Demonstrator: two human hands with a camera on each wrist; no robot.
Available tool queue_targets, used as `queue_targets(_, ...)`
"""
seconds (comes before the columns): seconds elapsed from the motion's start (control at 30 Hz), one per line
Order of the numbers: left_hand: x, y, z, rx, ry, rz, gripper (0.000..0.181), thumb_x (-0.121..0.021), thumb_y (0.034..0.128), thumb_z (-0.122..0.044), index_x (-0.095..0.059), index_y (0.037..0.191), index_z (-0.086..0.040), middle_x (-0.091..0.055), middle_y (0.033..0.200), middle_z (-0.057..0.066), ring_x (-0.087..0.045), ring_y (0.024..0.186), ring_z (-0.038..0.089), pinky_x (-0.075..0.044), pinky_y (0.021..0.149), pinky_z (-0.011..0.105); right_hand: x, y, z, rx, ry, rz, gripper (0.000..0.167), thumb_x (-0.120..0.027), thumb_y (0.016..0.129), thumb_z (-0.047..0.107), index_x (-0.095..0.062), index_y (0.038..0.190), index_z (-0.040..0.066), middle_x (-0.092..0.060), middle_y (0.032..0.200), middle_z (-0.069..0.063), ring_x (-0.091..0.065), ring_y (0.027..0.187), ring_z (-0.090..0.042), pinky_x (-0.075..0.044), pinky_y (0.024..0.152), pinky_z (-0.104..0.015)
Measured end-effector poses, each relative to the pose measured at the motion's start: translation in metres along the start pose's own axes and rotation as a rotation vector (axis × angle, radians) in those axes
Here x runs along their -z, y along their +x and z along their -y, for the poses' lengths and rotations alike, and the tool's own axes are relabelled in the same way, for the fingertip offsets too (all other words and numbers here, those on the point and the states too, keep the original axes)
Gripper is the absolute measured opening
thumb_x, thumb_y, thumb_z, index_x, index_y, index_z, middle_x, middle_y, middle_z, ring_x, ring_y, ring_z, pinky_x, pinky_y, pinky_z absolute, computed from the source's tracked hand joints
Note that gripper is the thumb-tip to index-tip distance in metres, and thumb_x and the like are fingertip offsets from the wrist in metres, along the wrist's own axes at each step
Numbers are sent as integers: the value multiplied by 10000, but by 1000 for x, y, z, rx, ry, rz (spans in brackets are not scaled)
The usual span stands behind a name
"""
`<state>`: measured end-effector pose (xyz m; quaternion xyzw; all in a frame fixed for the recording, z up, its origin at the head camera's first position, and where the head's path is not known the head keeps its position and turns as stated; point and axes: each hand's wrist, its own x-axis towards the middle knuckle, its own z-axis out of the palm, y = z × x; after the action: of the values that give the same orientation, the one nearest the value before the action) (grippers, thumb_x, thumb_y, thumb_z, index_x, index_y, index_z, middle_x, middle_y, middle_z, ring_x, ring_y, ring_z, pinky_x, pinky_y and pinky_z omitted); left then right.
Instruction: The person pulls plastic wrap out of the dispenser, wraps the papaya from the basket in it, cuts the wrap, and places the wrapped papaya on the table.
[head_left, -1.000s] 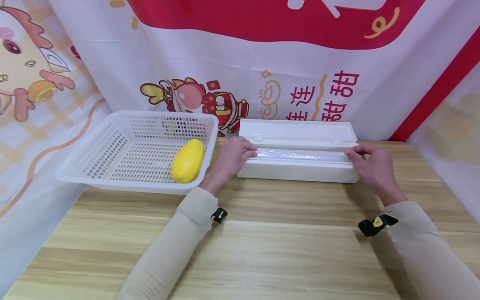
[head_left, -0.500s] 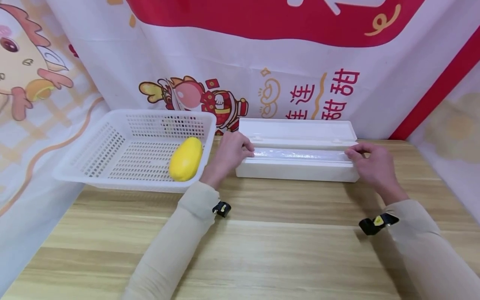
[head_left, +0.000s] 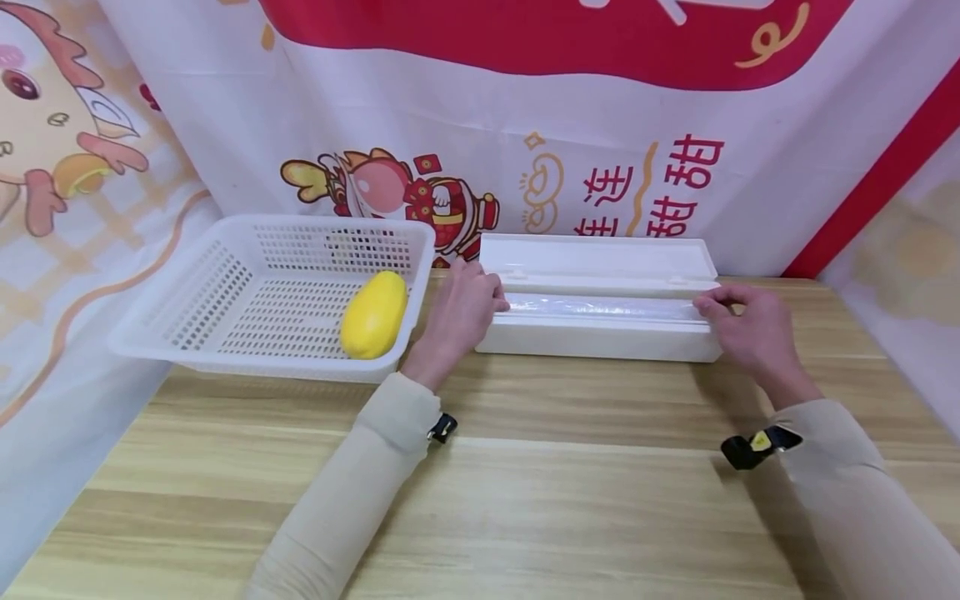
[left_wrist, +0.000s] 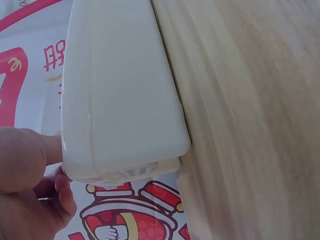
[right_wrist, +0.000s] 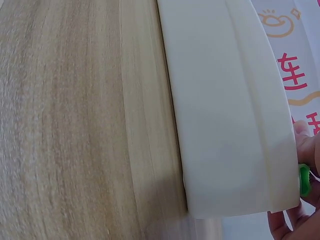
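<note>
1. Currently we've got the film roll (head_left: pixel 600 307) lying in the white box (head_left: pixel 596 342), right of centre in the head view. Lid (head_left: pixel 596 252) is swung back on the far side, near the backdrop (head_left: pixel 480 100).
2. Left hand (head_left: pixel 463 310): fingers curled, pinching the roll's left end. Box hides part of that hold in the left wrist view.
3. Right hand (head_left: pixel 753 335): thumb and fingers pinch the roll's right end. At the right edge of the right wrist view we see a green piece (right_wrist: pixel 305 181) at the fingers, likely an end cap.
4. Main risk, our read: fingertip holds only, and film looks slick. Uneven pull between hands would tilt the roll; one end could drop or jam on the box wall.
5. We see nothing pinning the box to the table (head_left: pixel 585 517). Pulling toward the bottom of the frame could drag or tip it.
6. Can't tell how stiff the lid hinge is. A knock could flop it onto the fingers.
7. Basket (head_left: pixel 255 359), left of frame, yellow fruit (head_left: pixel 375 315) inside at its right side. Left forearm passes close to its near right corner; swinging wide could shove it.
</note>
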<state>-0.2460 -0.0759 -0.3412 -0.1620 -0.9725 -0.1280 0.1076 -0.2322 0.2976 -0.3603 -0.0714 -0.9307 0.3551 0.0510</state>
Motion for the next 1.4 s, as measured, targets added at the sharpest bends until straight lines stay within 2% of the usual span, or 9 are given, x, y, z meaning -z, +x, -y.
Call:
queue_targets(0.13,-2,0,2,-32,71,47,265,-669,1049,-307,-778,1113,-74,-716,1106,98,-553,1066,286,-511,960,371,0,0,-1,2,2,6,497,-555,1079,482,-683,1297,54,-592,1307,-186,-452,1102,-308,-400,755,-317)
queue_targets(0.27,-4,1,3,-77,109,66,286,-633,1077,-280,-754,1133,-27,-704,1094,132,-547,1058,313,-506,951,381,-1,-1,-1,8,2,-4,481,-561,1079,468,-688,1283,52,-598,1294,-184,-457,1103,-301,-397,766,-313)
queue_targets(0.5,-10,2,6,-58,64,89,290,-527,1122,-275,-654,1096,-16,-598,1069,122,-478,1069,295,-488,925,365,1,-2,-1,-3,11,3,489,-554,1081,472,-680,1302,54,-585,1315,-188,-453,1129,-318,-407,772,-315)
queue_targets(0.73,-18,1,8,-37,-42,32,243,-485,1134,-210,-622,1128,-10,-585,1094,117,-482,1087,293,-492,930,364,1,-3,0,1,25,-17,473,-567,1081,453,-685,1280,41,-598,1300,-186,-468,1132,-309,-407,788,-285)
queue_targets(0.97,-17,3,8,33,-246,31,166,-451,1146,-215,-522,1142,-65,-521,1042,68,-509,997,235,-509,861,328,0,-4,0,38,31,-55,421,-580,1085,403,-701,1235,29,-631,1236,-172,-488,1070,-263,-402,748,-223)
queue_targets(1.1,-18,4,10,15,-328,-23,112,-486,1132,-168,-529,1110,-68,-572,1036,83,-552,950,239,-531,835,347,1,-4,2,45,25,-57,422,-574,1088,405,-698,1229,27,-636,1249,-189,-495,1079,-278,-401,780,-252)
queue_targets(1.2,-18,4,11,-14,-389,-79,102,-520,1114,-116,-583,1139,-39,-647,1093,114,-598,986,256,-565,897,374,2,-3,4,47,19,-55,419,-568,1089,409,-694,1225,33,-628,1247,-187,-494,1090,-287,-402,801,-272)
queue_targets(1.3,-17,4,12,-10,-456,-102,135,-532,1106,-92,-626,1188,-41,-672,1103,119,-624,987,253,-578,935,387,3,-3,4,55,14,-57,420,-563,1092,402,-694,1232,28,-623,1209,-186,-495,1066,-284,-408,786,-266)
queue_targets(1.4,-15,5,12,8,-503,-114,172,-526,1111,-102,-663,1203,-51,-659,1029,108,-627,933,235,-560,920,378,4,-2,4,63,4,-59,436,-563,1092,404,-692,1250,19,-627,1182,-192,-499,1033,-278,-415,759,-230)
